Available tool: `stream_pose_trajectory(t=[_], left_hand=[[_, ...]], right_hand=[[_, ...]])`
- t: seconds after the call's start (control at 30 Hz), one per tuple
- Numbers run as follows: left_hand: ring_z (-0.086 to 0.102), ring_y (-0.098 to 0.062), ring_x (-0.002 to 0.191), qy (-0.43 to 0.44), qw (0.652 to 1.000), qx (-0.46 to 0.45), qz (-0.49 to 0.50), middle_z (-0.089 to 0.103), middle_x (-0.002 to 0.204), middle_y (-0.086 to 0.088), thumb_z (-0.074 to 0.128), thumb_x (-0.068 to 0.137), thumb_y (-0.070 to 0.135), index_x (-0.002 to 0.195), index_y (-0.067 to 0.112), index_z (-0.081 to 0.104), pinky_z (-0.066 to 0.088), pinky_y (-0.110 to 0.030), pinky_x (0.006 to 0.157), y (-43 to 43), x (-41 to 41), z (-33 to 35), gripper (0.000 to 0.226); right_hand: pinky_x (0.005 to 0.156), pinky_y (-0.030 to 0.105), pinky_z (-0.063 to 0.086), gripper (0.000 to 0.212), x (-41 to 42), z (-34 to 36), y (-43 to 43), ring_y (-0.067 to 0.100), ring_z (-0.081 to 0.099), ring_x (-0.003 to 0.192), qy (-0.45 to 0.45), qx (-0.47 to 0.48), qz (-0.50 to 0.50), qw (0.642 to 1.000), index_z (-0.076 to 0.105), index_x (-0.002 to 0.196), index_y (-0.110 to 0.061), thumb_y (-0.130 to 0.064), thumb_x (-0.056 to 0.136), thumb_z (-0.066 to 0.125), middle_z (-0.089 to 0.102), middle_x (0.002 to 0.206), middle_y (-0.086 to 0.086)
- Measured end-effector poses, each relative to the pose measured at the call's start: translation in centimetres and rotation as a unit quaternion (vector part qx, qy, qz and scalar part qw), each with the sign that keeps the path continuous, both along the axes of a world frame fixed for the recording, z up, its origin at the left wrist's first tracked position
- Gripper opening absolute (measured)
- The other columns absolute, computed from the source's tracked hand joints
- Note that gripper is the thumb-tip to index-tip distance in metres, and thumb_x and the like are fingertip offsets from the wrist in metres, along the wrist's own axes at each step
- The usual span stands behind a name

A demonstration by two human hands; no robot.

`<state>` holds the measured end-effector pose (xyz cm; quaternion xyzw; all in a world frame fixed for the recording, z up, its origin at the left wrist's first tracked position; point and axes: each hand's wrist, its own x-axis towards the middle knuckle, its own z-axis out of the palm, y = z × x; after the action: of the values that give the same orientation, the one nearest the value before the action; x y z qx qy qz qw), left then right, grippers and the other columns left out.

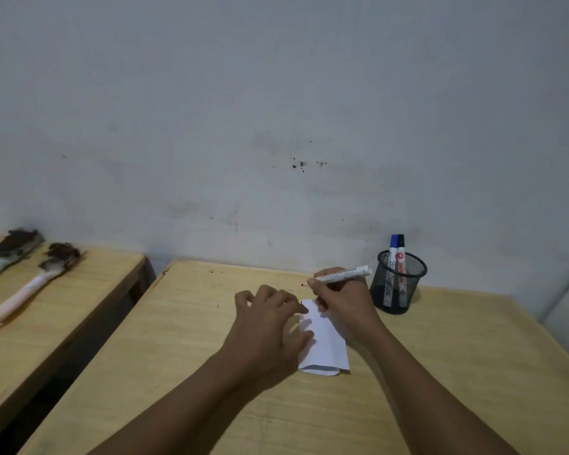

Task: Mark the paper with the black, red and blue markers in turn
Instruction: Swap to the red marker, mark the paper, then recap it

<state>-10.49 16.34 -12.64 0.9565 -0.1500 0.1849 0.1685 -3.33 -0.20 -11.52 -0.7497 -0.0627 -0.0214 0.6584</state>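
Observation:
A folded white paper point(326, 346) lies on the wooden table point(178, 339). My left hand point(270, 320) rests on the paper's left side, fingers spread, with nothing in it. My right hand point(342, 297) grips the uncapped red marker point(342, 274) above the paper's far edge; its red tip points left and hangs just off the paper. A short dark mark shows at the paper's top left corner. The blue marker point(393, 254) and the black marker point(400, 254) stand capped in a black mesh cup point(398, 284) to the right of my right hand.
A second wooden table point(63, 290) stands to the left across a dark gap, with two dirty long-handled brushes point(30, 284) on it. A grey wall runs right behind both tables. Something pale shows at the right edge.

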Motion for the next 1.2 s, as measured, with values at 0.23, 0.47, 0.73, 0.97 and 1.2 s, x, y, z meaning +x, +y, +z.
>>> stream_pose_trajectory(t=[0.23, 0.47, 0.73, 0.97, 1.2], left_hand=[[0.033, -0.017, 0.132, 0.101, 0.989, 0.098, -0.045, 0.037, 0.154, 0.015, 0.03, 0.095, 0.054, 0.142, 0.037, 0.039, 0.028, -0.047, 0.095, 0.2, 0.1, -2.5, 0.051], [0.024, -0.015, 0.14, 0.124, 0.987, 0.094, -0.043, 0.029, 0.157, 0.017, 0.024, 0.095, 0.057, 0.144, 0.041, 0.031, 0.024, -0.052, 0.102, 0.5, 0.8, -3.7, 0.053], [0.007, -0.018, 0.149, 0.169, 0.98, 0.098, -0.045, 0.014, 0.163, 0.013, 0.023, 0.099, 0.053, 0.15, 0.037, 0.019, 0.009, -0.061, 0.113, 0.2, 0.2, -3.5, 0.054], [0.003, -0.018, 0.15, 0.178, 0.977, 0.103, -0.05, 0.01, 0.164, 0.012, 0.022, 0.098, 0.055, 0.152, 0.036, 0.016, 0.005, -0.062, 0.114, 0.2, 0.0, -3.4, 0.057], [0.003, -0.018, 0.15, 0.189, 0.975, 0.104, -0.051, 0.01, 0.164, 0.012, 0.023, 0.099, 0.055, 0.151, 0.036, 0.016, 0.005, -0.063, 0.114, 0.1, 0.0, -2.9, 0.057]], right_hand=[[0.05, 0.026, 0.047, 0.03, 1.4, -2.8, 0.2, 0.009, 0.058, 0.048, -0.011, -0.119, -0.021, 0.993, 0.069, 0.074, -0.009, -0.028, 0.096, 0.064, 0.066, 0.057, -0.004], [0.056, 0.015, 0.047, 0.031, 1.9, -4.4, 0.1, 0.004, 0.064, 0.057, -0.078, -0.158, -0.04, 0.984, 0.071, 0.07, -0.014, -0.031, 0.095, 0.064, 0.069, 0.061, -0.005], [0.062, 0.018, 0.051, 0.027, 2.2, -4.9, 0.4, 0.006, 0.069, 0.068, -0.077, -0.183, -0.044, 0.979, 0.076, 0.083, -0.014, -0.037, 0.092, 0.067, 0.075, 0.074, -0.005], [0.067, 0.022, 0.052, 0.028, 2.2, -4.8, 0.6, 0.009, 0.07, 0.075, -0.075, -0.208, -0.054, 0.974, 0.077, 0.088, -0.012, -0.037, 0.093, 0.066, 0.076, 0.082, -0.001], [0.062, 0.018, 0.046, 0.027, 2.2, -4.6, 0.4, 0.008, 0.068, 0.074, -0.063, -0.228, -0.049, 0.97, 0.076, 0.09, -0.011, -0.036, 0.094, 0.064, 0.073, 0.081, -0.003]])
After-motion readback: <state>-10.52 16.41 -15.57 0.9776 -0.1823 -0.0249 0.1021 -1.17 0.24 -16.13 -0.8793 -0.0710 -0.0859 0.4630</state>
